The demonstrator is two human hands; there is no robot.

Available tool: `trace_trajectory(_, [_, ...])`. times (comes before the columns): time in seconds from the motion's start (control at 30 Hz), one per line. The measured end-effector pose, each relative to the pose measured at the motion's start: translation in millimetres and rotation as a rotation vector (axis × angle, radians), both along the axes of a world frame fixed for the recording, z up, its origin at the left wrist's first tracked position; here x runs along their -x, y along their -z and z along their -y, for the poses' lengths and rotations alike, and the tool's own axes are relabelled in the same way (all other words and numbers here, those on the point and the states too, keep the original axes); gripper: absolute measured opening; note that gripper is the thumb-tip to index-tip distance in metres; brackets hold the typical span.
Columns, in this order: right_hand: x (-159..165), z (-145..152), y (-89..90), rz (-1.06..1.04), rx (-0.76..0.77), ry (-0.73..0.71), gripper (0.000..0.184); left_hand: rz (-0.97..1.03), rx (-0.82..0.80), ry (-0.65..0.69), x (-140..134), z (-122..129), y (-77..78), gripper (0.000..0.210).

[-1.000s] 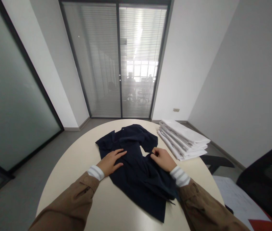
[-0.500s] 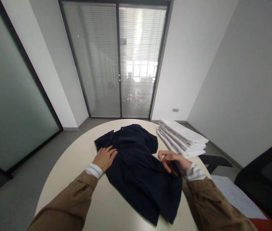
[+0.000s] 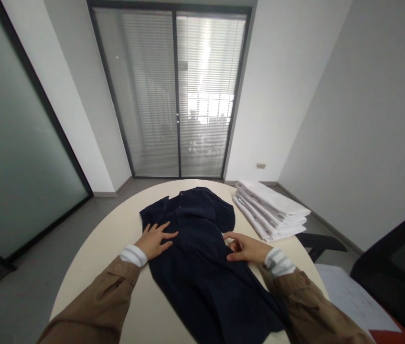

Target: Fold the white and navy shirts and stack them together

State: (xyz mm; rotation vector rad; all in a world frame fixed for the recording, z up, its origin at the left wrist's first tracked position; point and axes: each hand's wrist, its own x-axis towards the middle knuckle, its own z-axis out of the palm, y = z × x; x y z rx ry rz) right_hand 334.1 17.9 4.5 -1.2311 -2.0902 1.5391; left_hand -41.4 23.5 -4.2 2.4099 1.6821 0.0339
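A dark navy short-sleeved shirt (image 3: pixel 195 258) lies spread on the round cream table (image 3: pixel 91 267), its collar end away from me and its lower part toward me. Small buttons show near the collar. My left hand (image 3: pixel 155 241) rests on its left side below the sleeve, fingers spread flat. At the right side, just below the other sleeve, my right hand (image 3: pixel 243 247) has curled fingers closed at the fabric's edge, with the thumb on top. Creases run through the cloth beside that hand. The shirt's near end passes out of view at the bottom.
A stack of folded white cloths (image 3: pixel 270 210) stands at the table's far right edge. Right of the table are a black chair (image 3: pixel 399 258) and white papers (image 3: pixel 353 296) on something red. Beyond the table is a glass door (image 3: pixel 206 95) with blinds.
My right hand has moved left and gripped the shirt's side edge. The shirt's lower part has shifted toward me and spread out. My left hand's fingers have spread wider.
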Motion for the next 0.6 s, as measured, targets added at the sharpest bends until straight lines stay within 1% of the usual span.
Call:
trace_trajectory(0.03, [-2.2, 3.0, -4.2, 0.031, 0.094, -0.043, 0.062, -0.006, -0.009, 0.003, 3.1, -1.3, 0.2, 0.044])
trace_trajectory(0.07, [-4.2, 6.2, -9.1, 0.068, 0.174, -0.094, 0.059, -0.014, -0.025, 0.006, 6.5, -2.4, 0.4, 0.047])
trace_trajectory(0.13, [-6.6, 11.4, -18.4, 0.136, 0.276, -0.209, 0.051, -0.02, -0.054, 0.006, 12.8, -3.6, -0.4, 0.055])
trace_trajectory(0.2, [-5.5, 13.7, -23.3, 0.162, 0.309, -0.288, 0.046, -0.008, -0.057, -0.001, 16.2, -3.2, -4.1, 0.054])
trace_trajectory(0.23, [-3.6, 13.5, -23.1, 0.143, 0.305, -0.285, 0.045, 0.002, -0.056, -0.009, 15.9, -2.3, -7.1, 0.05])
trace_trajectory(0.27, [-0.8, 12.3, -21.1, 0.106, 0.283, -0.246, 0.046, 0.013, -0.059, -0.015, 14.0, -0.9, -10.5, 0.045])
trace_trajectory(0.33, [6.2, 8.2, -12.7, 0.004, 0.198, -0.078, 0.052, 0.039, -0.094, -0.028, 5.4, 3.5, -17.4, 0.032])
trace_trajectory(0.37, [9.9, 5.7, -7.4, -0.038, 0.147, 0.027, 0.055, 0.063, -0.13, -0.035, -0.7, 6.2, -20.0, 0.03])
trace_trajectory(0.43, [16.5, 1.2, 2.0, -0.046, 0.006, 0.205, 0.057, 0.136, -0.203, -0.014, -14.1, 12.3, -21.6, 0.038])
trace_trajectory(0.47, [19.2, -0.3, 5.3, -0.008, -0.099, 0.264, 0.057, 0.171, -0.223, 0.018, -20.5, 15.4, -20.2, 0.046])
trace_trajectory(0.5, [21.7, -1.2, 7.2, 0.049, -0.219, 0.299, 0.055, 0.195, -0.222, 0.062, -26.3, 18.3, -17.5, 0.054])
trace_trajectory(0.57, [26.3, -0.9, 7.9, 0.181, -0.448, 0.315, 0.048, 0.198, -0.163, 0.157, -34.8, 23.5, -9.6, 0.067])
trace_trajectory(0.6, [28.9, -0.2, 7.2, 0.235, -0.522, 0.312, 0.045, 0.179, -0.12, 0.191, -37.6, 25.6, -5.4, 0.07])
